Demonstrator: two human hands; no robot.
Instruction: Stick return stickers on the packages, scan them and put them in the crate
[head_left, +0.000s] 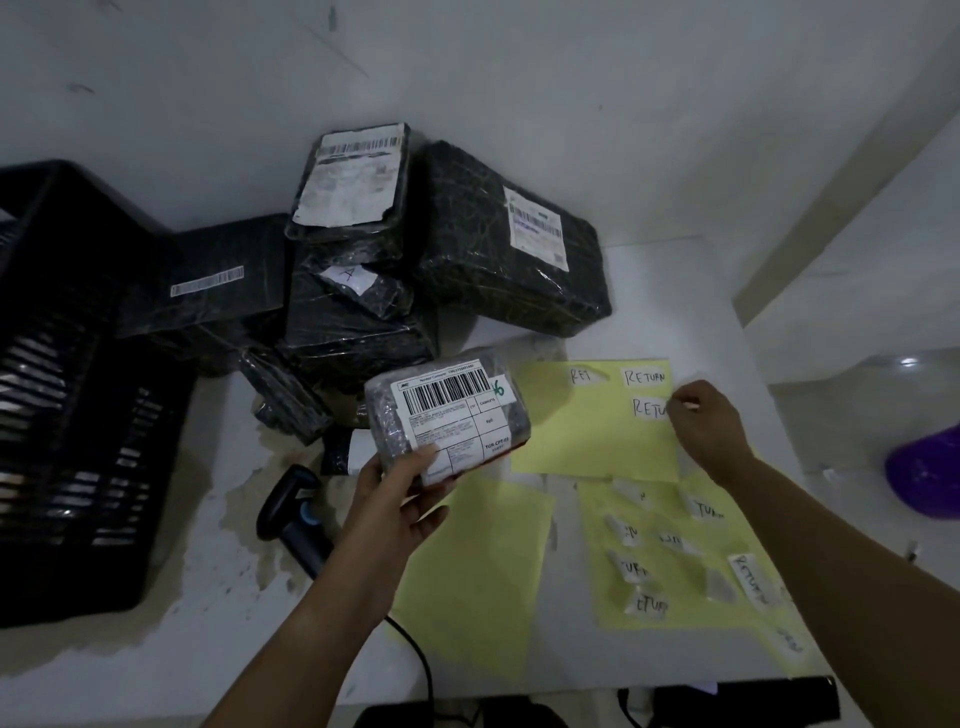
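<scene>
1. Your left hand (400, 483) is raised over the middle of the table, forearm coming up from the lower edge. Its thumb lies on top and its fingers curl beneath the near end of the package (447, 415), in a closed hold.
2. The package, bubble-wrapped with its barcode label facing up, extends up and away from that grip. It is held tilted between the pile of black parcels (363, 291) and the upper yellow sheet (587, 431).
3. Your right hand (709, 426) reaches to that sheet's right edge, back of the hand upward. Its fingers are drawn narrowly together and pinch the right end of a return sticker (649, 408).
4. That sticker lies near the sheet's upper right corner, just below another marked "RETURN" and to the right of the package, apart from it.
5. Two further yellow sheets (478, 561) lie nearer you, the right one carrying torn sticker remnants.
6. The scanner (296, 514) rests on the white table (675, 291) just left of your left forearm. The black crate (67, 395) stands at the far left.
7. A pale wall (467, 62) backs the table, and a purple object (930, 478) shows at the right edge.
</scene>
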